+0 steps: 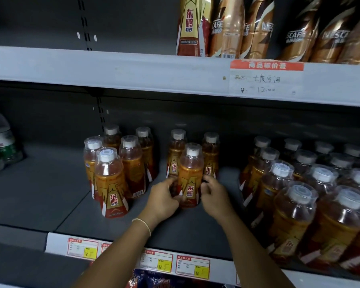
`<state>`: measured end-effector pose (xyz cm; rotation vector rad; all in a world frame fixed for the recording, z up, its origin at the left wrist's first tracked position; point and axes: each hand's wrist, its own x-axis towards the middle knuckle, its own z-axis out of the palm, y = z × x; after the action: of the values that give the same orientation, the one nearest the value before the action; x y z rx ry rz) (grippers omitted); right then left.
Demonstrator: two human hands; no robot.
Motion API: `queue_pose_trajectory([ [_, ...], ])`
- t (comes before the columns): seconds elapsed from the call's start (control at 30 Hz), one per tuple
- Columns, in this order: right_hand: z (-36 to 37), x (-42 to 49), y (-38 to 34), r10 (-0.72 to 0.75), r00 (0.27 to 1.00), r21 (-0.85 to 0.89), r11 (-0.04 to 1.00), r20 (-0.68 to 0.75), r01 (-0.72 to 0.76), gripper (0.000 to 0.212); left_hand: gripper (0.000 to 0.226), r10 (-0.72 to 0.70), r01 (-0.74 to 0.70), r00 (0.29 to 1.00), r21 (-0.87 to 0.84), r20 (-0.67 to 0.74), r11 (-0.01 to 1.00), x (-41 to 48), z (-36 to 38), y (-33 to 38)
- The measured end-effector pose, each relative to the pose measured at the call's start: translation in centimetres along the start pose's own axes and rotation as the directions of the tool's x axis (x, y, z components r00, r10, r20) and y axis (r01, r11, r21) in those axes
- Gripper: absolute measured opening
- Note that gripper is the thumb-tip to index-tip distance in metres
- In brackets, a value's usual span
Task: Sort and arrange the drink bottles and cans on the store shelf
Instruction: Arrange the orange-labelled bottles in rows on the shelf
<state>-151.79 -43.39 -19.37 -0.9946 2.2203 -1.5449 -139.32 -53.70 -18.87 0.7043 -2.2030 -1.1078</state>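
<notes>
On the grey middle shelf (50, 183) stand small orange energy-drink bottles with white caps. One front bottle (190, 175) stands upright in a central group of three. My left hand (164, 197) grips its lower left side and my right hand (213, 193) grips its lower right side, fingers curled round the base. The other two bottles (176, 154) of that group stand just behind it. To the left stands a cluster of several bottles (112, 177). At the right, several rows of the same bottles (299, 194) fill the shelf.
The upper shelf holds a tall energy-drink bottle (190, 26) and brown coffee bottles (258, 28) above a price tag (266, 79). Green-labelled bottles (0, 142) stand at the far left. Yellow price labels (192, 267) line the shelf's front edge.
</notes>
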Motion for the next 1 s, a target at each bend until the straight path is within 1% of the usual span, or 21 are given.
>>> queue_pose_trajectory([
  [0.07, -1.0, -0.2, 0.6, 0.01, 0.997, -0.041, 0.999, -0.071, -0.012, 0.035, 0.056, 0.038, -0.038, 0.998, 0.01, 0.041, 0.999, 0.1, 0.9, 0.7],
  [0.17, -2.1, -0.7, 1.1, 0.011, 0.987, -0.03, 0.999, -0.161, -0.016, 0.033, 0.051, 0.088, -0.089, 0.992, 0.01, 0.09, 0.996, 0.3, 2.4, 1.6],
  [0.23, -2.6, -1.0, 1.4, 0.011, 0.981, -0.018, 1.0, -0.191, -0.015, 0.031, 0.048, 0.114, -0.112, 0.988, -0.017, 0.104, 0.994, 0.5, 3.1, 2.0],
  [0.33, -2.9, -1.5, 1.5, -0.007, 0.98, -0.004, 1.0, -0.201, 0.006, 0.03, 0.047, 0.125, -0.118, 0.985, -0.063, 0.121, 0.991, 0.9, 3.8, 2.2],
  [0.5, -2.8, -1.8, 1.5, -0.023, 0.987, 0.003, 1.0, -0.157, 0.023, 0.032, 0.044, 0.132, -0.12, 0.985, -0.108, 0.113, 0.987, 1.3, 4.2, 1.8],
  [0.6, -2.5, -1.7, 1.5, -0.029, 0.988, 0.013, 0.999, -0.15, 0.031, 0.029, 0.043, 0.137, -0.129, 0.985, -0.085, 0.104, 0.988, 1.5, 4.4, 1.5],
  [0.8, -2.3, -1.4, 1.3, -0.026, 0.978, -0.032, 0.999, -0.205, 0.019, 0.029, 0.041, 0.132, -0.127, 0.98, -0.039, 0.151, 0.991, 1.8, 4.3, 1.5],
  [0.93, -2.2, -1.4, 1.3, -0.019, 0.972, -0.066, 0.998, -0.236, 0.003, 0.028, 0.04, 0.096, -0.097, 0.976, -0.004, 0.196, 0.995, 2.5, 3.6, 1.5],
  [1.0, -2.1, -1.5, 1.3, -0.023, 0.967, -0.089, 0.996, -0.255, 0.0, 0.028, 0.045, 0.057, -0.06, 0.979, 0.013, 0.198, 0.998, 2.9, 3.1, 1.4],
])
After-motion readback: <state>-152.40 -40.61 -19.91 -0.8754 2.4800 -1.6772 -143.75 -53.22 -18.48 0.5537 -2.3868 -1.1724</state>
